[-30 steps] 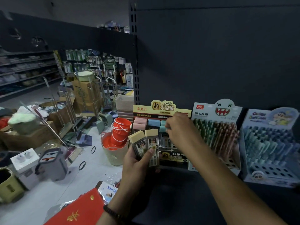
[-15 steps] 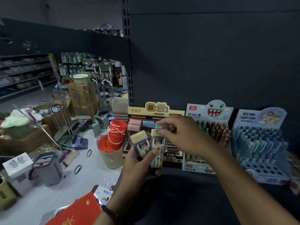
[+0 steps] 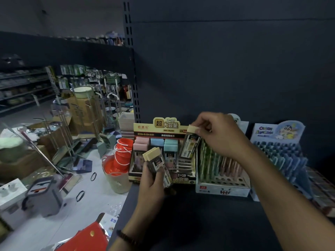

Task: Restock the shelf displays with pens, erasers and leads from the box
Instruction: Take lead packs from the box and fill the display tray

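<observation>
While red buckets [image 3: 123,151] flank the display [image 3: 163,126], the right hand [image 3: 222,136] pinches a lead case [image 3: 190,144] over it; the left hand [image 3: 154,185] grips two cases [image 3: 156,161].

3 disp. boxes [image 3: 164,127], 3 cream-cap lead cases [image 3: 190,144].

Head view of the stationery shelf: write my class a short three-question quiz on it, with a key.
1. True or false: the left hand is empty.
2. The cap of the lead case pinched by the right hand is: A pink, B cream, C blue.
3. Fill in: the lead display stands to the ___ of the monster pen display.
Key: 1 false, its grip holds spare lead cases; 2 B; 3 left.
</observation>
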Demonstrator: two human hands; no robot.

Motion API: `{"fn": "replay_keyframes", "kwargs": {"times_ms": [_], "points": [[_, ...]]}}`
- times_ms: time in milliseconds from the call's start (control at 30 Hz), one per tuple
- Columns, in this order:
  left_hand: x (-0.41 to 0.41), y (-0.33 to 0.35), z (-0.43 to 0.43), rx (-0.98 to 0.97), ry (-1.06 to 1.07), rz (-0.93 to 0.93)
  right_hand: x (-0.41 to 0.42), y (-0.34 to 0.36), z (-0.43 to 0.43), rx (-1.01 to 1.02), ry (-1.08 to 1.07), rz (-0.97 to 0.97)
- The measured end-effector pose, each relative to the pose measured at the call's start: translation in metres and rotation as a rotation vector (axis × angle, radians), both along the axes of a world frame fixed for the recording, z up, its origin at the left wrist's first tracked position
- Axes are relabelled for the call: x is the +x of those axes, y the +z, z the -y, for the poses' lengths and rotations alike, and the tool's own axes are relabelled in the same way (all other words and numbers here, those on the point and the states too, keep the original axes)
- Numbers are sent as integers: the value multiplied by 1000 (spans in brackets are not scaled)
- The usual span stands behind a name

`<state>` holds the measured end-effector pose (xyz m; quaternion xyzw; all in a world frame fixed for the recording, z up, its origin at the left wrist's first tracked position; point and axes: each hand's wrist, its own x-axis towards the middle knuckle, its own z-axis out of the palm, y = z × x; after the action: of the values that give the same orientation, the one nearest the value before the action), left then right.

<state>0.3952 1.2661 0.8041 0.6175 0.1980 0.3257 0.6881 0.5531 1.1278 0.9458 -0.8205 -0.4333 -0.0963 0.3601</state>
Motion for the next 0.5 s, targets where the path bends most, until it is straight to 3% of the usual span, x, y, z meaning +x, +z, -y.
{"fn": "replay_keyframes", "kwargs": {"times_ms": [100,500], "points": [[-2,-8,-5,159,47,18,6,-10,-11,-48,-60,47],[-5,-11,-4,103,-21,-3,9,-35,-35,-142,-140,46]]}}
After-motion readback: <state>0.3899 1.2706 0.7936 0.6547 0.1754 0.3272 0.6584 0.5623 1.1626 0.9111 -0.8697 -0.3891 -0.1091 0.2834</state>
